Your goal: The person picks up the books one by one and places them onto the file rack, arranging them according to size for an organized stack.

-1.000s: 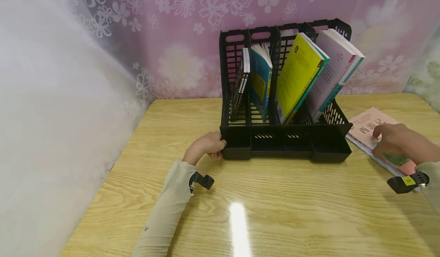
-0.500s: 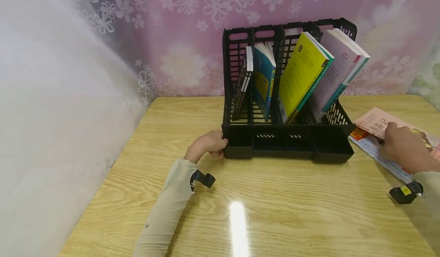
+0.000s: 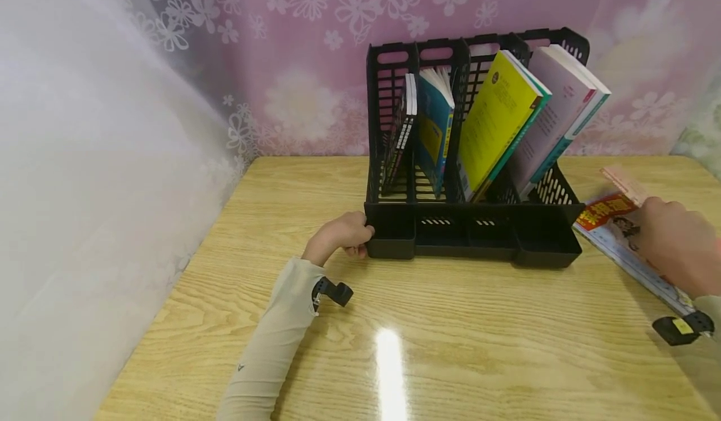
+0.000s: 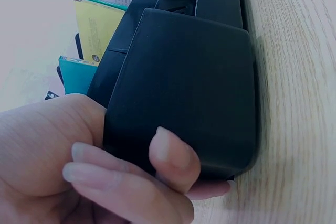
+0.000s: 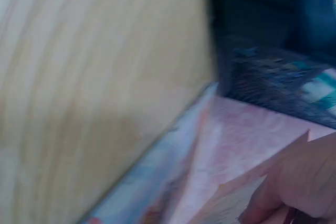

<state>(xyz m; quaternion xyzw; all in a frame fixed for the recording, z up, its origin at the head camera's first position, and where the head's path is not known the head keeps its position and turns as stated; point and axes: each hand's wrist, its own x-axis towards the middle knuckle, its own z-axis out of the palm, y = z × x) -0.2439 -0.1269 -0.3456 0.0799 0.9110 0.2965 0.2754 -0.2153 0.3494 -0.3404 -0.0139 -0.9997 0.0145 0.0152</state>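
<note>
A black book rack stands on the table. My left hand grips its front left corner; the left wrist view shows the fingers curled at the corner of the front compartment. Over at the right, my right hand holds a pink book, tilted up on edge. Beneath the pink book lies another book with a red title patch and a pale blue border. In the blurred right wrist view the pink cover shows beside the hand; the hand hides much of the book.
Inside the rack lean thin dark books, a blue book, a yellow book with a green one, and a lilac book. The wooden table extends in front. A flowered curtain hangs behind.
My right hand has taken hold of the pink book and tilted it up off the lower book, moving right and uncovering the red title. The left hand keeps its grip.
</note>
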